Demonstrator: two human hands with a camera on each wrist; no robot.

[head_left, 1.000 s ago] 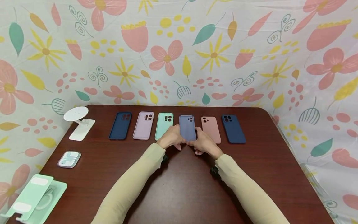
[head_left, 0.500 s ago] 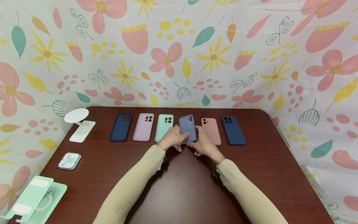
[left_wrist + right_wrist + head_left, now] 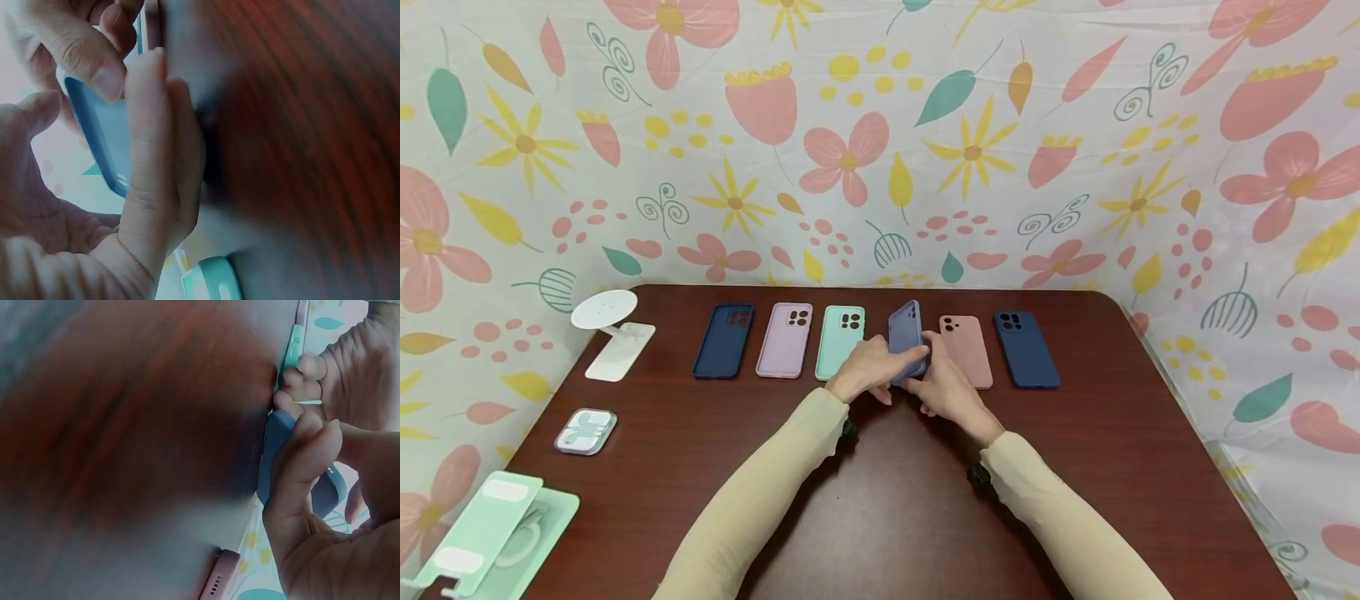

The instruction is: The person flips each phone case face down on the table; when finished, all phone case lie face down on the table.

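Note:
A lavender-blue phone case [image 3: 906,330] is tipped up at an angle in the middle of the row, its hollow side turned toward the left. My left hand [image 3: 871,367] grips its lower part, thumb reaching across it. My right hand [image 3: 951,387] holds it along the right edge and lower corner. Seen from the left wrist, the phone case [image 3: 103,137] sits between the fingers of both hands. From the right wrist, fingers of the right hand [image 3: 300,481] curl round the case, and the left hand [image 3: 359,375] is at its other end.
Left of it lie a mint phone case [image 3: 835,337], a lilac one [image 3: 784,342] and a navy one [image 3: 722,342]. On the right lie a pink case [image 3: 967,354] and a blue case [image 3: 1028,350]. A white stand [image 3: 617,354], boxed earphones [image 3: 586,431] and a green stand [image 3: 512,533] line the table's left side.
The lavender-blue case lay flat with both hands at its lower end; it has been tilted up and turned onto its side. The left thumb has moved rightward across it.

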